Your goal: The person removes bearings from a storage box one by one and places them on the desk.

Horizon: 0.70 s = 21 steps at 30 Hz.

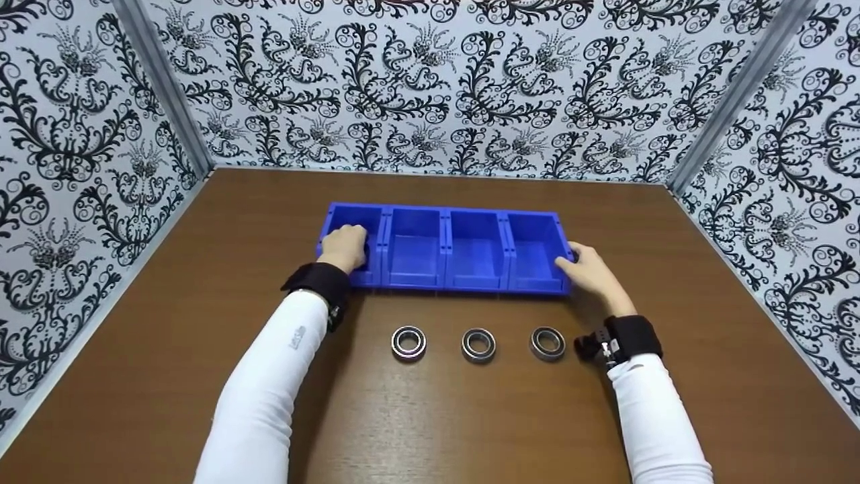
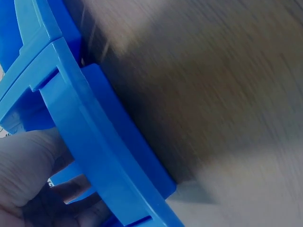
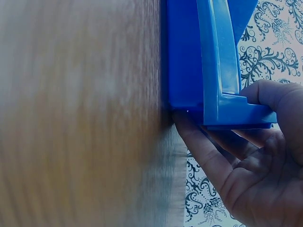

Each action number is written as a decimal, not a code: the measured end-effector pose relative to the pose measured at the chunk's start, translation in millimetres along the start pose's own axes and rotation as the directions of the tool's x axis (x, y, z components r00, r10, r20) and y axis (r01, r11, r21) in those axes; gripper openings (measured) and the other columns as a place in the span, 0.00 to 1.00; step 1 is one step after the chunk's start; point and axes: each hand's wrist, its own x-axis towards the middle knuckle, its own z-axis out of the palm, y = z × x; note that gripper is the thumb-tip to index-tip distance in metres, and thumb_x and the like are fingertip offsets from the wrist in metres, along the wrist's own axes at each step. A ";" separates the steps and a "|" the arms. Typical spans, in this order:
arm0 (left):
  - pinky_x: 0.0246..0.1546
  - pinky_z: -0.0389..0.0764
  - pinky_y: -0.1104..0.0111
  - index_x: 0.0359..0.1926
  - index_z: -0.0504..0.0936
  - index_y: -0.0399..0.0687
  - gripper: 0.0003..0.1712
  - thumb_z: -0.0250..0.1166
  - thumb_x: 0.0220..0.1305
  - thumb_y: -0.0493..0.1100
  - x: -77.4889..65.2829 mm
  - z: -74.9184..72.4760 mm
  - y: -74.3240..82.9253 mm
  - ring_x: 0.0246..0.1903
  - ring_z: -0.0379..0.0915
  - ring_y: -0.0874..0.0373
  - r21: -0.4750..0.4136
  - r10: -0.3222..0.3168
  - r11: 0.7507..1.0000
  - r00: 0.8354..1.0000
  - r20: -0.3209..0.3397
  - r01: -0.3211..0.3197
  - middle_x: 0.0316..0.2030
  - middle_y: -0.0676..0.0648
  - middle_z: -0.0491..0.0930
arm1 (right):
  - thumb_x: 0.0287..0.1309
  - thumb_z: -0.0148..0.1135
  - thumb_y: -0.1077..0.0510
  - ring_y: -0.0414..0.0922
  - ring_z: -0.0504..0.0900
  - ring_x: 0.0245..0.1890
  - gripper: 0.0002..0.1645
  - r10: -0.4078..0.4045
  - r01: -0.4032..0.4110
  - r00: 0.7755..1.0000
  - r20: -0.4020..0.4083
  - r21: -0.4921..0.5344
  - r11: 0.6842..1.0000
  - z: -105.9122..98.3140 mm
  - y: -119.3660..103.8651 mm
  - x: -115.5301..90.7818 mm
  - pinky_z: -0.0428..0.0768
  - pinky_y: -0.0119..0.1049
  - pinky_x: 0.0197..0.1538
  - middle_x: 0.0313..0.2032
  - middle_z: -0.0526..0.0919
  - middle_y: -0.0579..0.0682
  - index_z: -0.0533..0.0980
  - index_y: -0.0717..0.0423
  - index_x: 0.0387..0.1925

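Observation:
A blue row of storage bins (image 1: 413,269) with several compartments sits on the table. My left hand (image 1: 345,246) is inside the leftmost compartment, its fingers bent behind the front lip (image 2: 102,151) in the left wrist view. A dark patch shows beside its thumb; I cannot tell whether it holds something there. At the other end, my right hand (image 1: 591,272) grips the right side wall of the storage bins. In the right wrist view the thumb is over the wall's edge (image 3: 236,111) and the other fingers lie outside and below it.
Three metal ball bearings lie in a row in front of the bins: a left one (image 1: 408,343), a middle one (image 1: 478,345) and a right one (image 1: 547,343). Patterned walls (image 1: 430,87) enclose the brown table (image 1: 168,336) at the back and both sides.

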 end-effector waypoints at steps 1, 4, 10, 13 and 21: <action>0.56 0.81 0.41 0.53 0.82 0.33 0.18 0.57 0.64 0.32 0.8 0.0 -0.2 0.57 0.80 0.32 0.000 -0.003 1.000 1.000 0.005 0.003 0.57 0.29 0.82 | 0.71 0.50 0.61 0.55 0.83 0.49 0.29 0.000 0.000 1.000 -0.002 -0.002 1.000 0.2 0.1 0.3 0.75 0.23 0.45 0.57 0.79 0.74 0.68 0.76 0.66; 0.56 0.81 0.41 0.53 0.82 0.33 0.18 0.57 0.63 0.32 3.3 0.0 -0.8 0.58 0.80 0.32 0.000 -0.014 1.000 1.000 0.027 0.014 0.57 0.29 0.82 | 0.70 0.50 0.61 0.52 0.83 0.47 0.28 -0.001 0.001 1.000 -0.007 -0.012 1.000 0.7 0.5 0.7 0.75 0.23 0.44 0.56 0.80 0.73 0.69 0.75 0.66; 0.57 0.81 0.42 0.53 0.82 0.34 0.19 0.57 0.62 0.32 6.1 -0.2 -0.4 0.58 0.79 0.33 -0.005 -0.024 1.000 0.998 0.053 0.025 0.58 0.30 0.82 | 0.69 0.51 0.61 0.52 0.83 0.47 0.28 -0.004 0.004 1.000 -0.018 -0.028 1.000 0.9 1.7 1.4 0.75 0.23 0.44 0.55 0.81 0.73 0.70 0.75 0.65; 0.57 0.81 0.42 0.53 0.82 0.34 0.19 0.57 0.63 0.32 6.4 -0.1 0.0 0.58 0.80 0.33 -0.008 -0.025 1.000 0.998 0.058 0.025 0.58 0.30 0.82 | 0.69 0.51 0.61 0.52 0.84 0.46 0.28 -0.001 0.001 1.000 -0.019 -0.020 1.000 0.4 1.6 1.7 0.76 0.23 0.44 0.54 0.81 0.73 0.70 0.75 0.64; 0.57 0.81 0.41 0.54 0.82 0.34 0.19 0.58 0.62 0.33 6.7 0.0 -0.2 0.58 0.80 0.33 -0.004 -0.027 1.000 0.998 0.065 0.028 0.58 0.31 0.82 | 0.70 0.51 0.61 0.52 0.84 0.46 0.28 0.006 -0.006 1.000 -0.012 -0.004 1.000 0.4 -0.1 0.8 0.76 0.23 0.43 0.55 0.81 0.73 0.69 0.75 0.65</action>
